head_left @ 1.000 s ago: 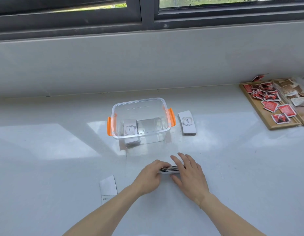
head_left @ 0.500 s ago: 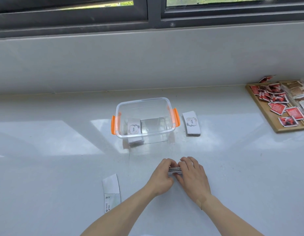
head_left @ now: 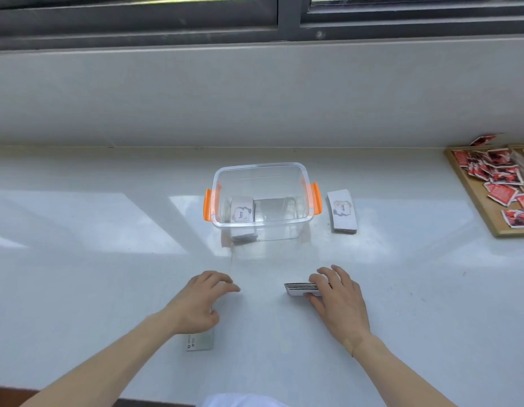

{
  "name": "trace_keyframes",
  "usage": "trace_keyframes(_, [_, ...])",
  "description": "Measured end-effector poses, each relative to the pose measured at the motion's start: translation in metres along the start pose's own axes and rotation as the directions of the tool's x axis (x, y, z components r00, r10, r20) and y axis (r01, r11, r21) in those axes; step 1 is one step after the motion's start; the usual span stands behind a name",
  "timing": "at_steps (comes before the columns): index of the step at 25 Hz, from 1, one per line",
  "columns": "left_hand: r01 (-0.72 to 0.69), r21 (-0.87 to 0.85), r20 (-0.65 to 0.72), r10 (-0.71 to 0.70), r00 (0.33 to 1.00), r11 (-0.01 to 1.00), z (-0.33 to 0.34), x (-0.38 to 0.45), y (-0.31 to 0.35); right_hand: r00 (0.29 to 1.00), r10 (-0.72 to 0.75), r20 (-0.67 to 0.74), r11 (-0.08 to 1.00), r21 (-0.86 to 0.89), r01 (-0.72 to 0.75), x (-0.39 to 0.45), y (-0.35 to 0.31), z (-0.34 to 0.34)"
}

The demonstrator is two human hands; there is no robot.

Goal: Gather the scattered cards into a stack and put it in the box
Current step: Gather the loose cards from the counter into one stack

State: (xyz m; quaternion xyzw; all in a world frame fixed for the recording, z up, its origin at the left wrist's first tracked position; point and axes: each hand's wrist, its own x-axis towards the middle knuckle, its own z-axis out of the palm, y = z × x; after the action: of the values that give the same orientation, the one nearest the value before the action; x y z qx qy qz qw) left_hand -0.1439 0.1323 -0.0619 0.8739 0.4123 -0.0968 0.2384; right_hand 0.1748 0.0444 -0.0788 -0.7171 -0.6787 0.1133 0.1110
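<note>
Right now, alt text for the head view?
On a glossy white counter, the right hand grips a squared stack of cards while the left hand hovers open, empty, above a white paper slip. Behind them, a clear plastic box with orange latches holds a white "love" card stack; another white stack lies to its right.

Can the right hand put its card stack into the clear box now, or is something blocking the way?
Probably yes: the right hand grips the card stack, the clear box has no lid on, and bare table lies between.

Right hand [head_left: 338,298] grips card stack [head_left: 302,289] on bench [head_left: 108,274]. Left hand [head_left: 200,302] loose, empty, at its 9 o'clock. Clear box [head_left: 262,201] at 12.
</note>
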Motion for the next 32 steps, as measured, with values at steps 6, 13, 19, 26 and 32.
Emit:
trace_keyframes(6, [-0.067, 0.272, 0.201, 0.012, 0.980, 0.960, -0.009, -0.030, -0.046, 1.000, 0.014, 0.006, 1.000, 0.002, -0.014, -0.001, 0.001, 0.001])
trace_keyframes(13, [0.016, 0.214, 0.154, -0.050, 0.987, 0.977, -0.005, -0.021, -0.047, 0.999, 0.025, 0.021, 1.000, 0.000, -0.025, -0.002, 0.002, 0.003])
trace_keyframes(19, [0.153, -0.123, -0.133, -0.169, 0.977, 0.981, -0.010, -0.010, -0.030, 0.999, 0.038, 0.040, 0.999, -0.004, -0.038, -0.002, 0.002, 0.004])
trace_keyframes(26, [0.133, -0.323, -0.391, -0.260, 0.883, 0.937, 0.012, 0.045, 0.043, 0.996, 0.051, 0.071, 0.999, -0.014, -0.050, -0.003, 0.003, 0.004])
trace_keyframes(32, [-0.104, -0.493, -0.368, -0.099, 0.924, 0.864, 0.023, 0.075, 0.098, 0.994, 0.069, 0.089, 0.998, -0.001, -0.069, -0.004, 0.000, 0.003])
